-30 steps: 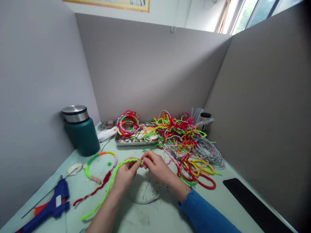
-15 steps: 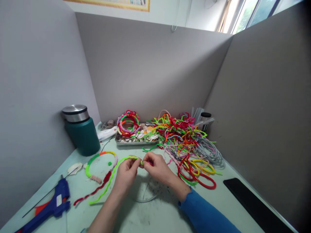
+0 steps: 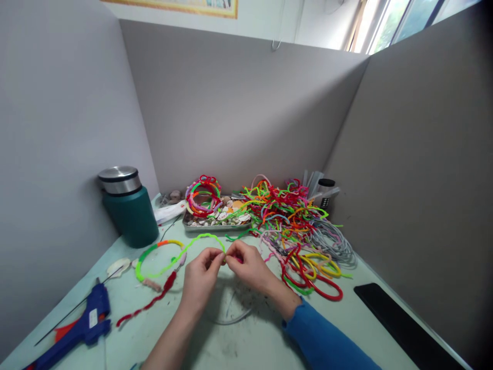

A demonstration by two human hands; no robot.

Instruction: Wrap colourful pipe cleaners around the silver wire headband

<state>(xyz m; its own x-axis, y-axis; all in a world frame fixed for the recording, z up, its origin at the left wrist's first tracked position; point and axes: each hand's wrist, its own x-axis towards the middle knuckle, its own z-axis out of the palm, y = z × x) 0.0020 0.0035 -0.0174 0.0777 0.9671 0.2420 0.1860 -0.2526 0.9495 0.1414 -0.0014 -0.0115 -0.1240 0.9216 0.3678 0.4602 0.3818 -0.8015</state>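
Pipe cleaner (image 3: 204,235) (green) near tray (image 3: 215,227) edge

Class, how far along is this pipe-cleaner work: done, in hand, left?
Looks done: colourful rings stacked at the tray. In hand: left hand and right hand pinch one green pipe cleaner between them. Remaining: a part-covered hoop on the table, a pile of loose pipe cleaners and bare grey hoops.

— At 12 o'clock?
— Grey back partition (image 3: 239,108), white wall (image 3: 308,23) above, window (image 3: 414,15) toward 1, bright with daylight.
— And 9, 3?
— Grey left partition (image 3: 57,113), grey right partition (image 3: 419,164). Pale green tabletop (image 3: 239,349) at 6.
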